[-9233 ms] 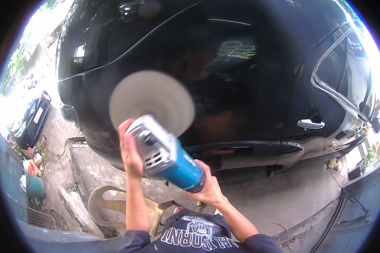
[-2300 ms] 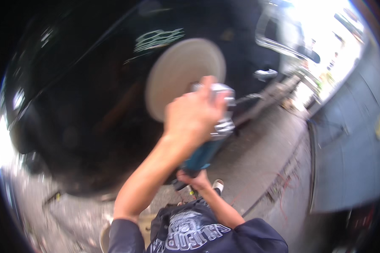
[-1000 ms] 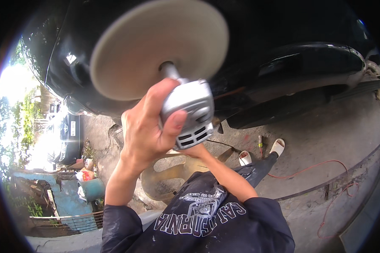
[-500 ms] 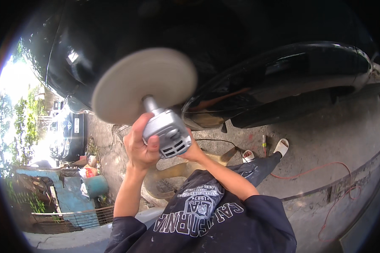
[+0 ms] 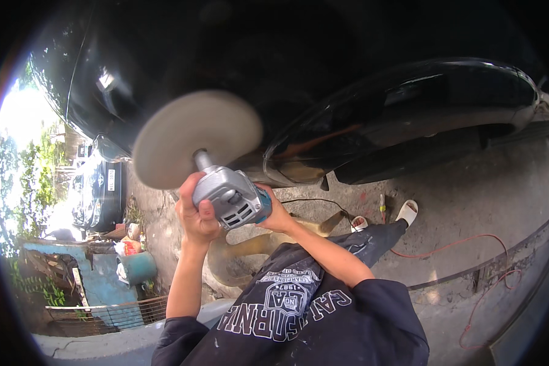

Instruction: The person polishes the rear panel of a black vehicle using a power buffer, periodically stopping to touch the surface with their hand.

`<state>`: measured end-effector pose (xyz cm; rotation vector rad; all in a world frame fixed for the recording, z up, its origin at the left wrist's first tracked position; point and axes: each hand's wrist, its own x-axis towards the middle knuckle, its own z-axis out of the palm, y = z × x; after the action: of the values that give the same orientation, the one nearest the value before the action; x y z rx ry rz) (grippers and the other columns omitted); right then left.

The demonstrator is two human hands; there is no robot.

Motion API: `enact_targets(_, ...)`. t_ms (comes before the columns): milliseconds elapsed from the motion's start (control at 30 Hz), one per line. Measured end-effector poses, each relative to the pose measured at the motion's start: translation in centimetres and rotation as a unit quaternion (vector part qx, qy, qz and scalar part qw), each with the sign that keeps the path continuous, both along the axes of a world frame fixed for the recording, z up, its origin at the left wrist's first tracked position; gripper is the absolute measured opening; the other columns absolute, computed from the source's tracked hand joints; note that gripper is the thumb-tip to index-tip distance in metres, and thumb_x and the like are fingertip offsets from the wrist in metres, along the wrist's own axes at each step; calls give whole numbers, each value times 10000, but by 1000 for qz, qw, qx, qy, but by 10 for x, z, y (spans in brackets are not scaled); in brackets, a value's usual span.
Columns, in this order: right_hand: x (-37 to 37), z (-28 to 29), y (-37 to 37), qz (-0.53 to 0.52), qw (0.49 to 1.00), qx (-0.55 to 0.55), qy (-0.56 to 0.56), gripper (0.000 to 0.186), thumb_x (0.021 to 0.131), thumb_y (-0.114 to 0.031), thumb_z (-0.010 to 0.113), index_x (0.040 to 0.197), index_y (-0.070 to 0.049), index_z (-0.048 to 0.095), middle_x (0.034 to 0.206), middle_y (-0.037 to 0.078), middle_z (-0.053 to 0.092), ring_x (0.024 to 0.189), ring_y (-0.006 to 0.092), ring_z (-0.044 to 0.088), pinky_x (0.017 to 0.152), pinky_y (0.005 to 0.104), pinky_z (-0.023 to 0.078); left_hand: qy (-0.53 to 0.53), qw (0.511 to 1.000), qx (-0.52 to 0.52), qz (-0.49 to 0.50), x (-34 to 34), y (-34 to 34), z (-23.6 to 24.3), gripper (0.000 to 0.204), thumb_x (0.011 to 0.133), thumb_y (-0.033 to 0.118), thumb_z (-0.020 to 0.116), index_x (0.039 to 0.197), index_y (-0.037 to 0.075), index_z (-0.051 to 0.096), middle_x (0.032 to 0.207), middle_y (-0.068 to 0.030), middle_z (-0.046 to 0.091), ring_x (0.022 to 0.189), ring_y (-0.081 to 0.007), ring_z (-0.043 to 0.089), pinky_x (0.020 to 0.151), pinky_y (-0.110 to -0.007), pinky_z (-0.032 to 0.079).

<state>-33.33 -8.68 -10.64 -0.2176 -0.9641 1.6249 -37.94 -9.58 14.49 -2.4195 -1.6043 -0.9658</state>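
Observation:
A power polisher [image 5: 229,194] with a silver head and a teal body is between my two hands. My left hand [image 5: 196,215] is closed around the near left side of its metal head. The right hand [image 5: 277,210] grips the teal body, most of its fingers hidden behind the tool. At the end of the spindle, the round pale buffing pad [image 5: 192,131] is blurred as if spinning. It is in front of a glossy black car panel [image 5: 323,67]; whether the two touch I cannot tell.
A dark cable [image 5: 311,200] and a pale curved piece [image 5: 244,247] lie below the tool. To the right, an orange hose [image 5: 445,247] winds over the concrete floor. Left are a parked dark car [image 5: 97,195], a teal bucket [image 5: 137,268] and a wire grille [image 5: 97,320].
Both hands have brought the polisher a little lower and to the left, closer to my body. More of its teal body shows now. The pad looks blurred in both frames.

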Motion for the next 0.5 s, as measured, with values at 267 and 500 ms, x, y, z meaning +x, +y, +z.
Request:
enact_targets(267, 28, 30, 5, 17, 998, -60, 20, 950, 617, 32, 817, 1454, -80, 382, 1308, 61, 560, 1245, 163, 518, 1046, 334, 428, 65, 997, -39, -24, 81, 20, 44, 550, 991, 521, 518, 1282, 56, 564, 999, -183, 707, 858, -303, 715, 758, -374, 554)
enact_targets(500, 103, 86, 16, 2, 995, -99, 34, 570, 696, -28, 808, 1223, -34, 589, 1128, 50, 647, 1044, 156, 589, 905, 328, 490, 182, 975, -84, -94, 223, 56, 91, 440, 989, 433, 562, 1263, 89, 578, 974, -168, 720, 881, -322, 725, 758, -377, 552)
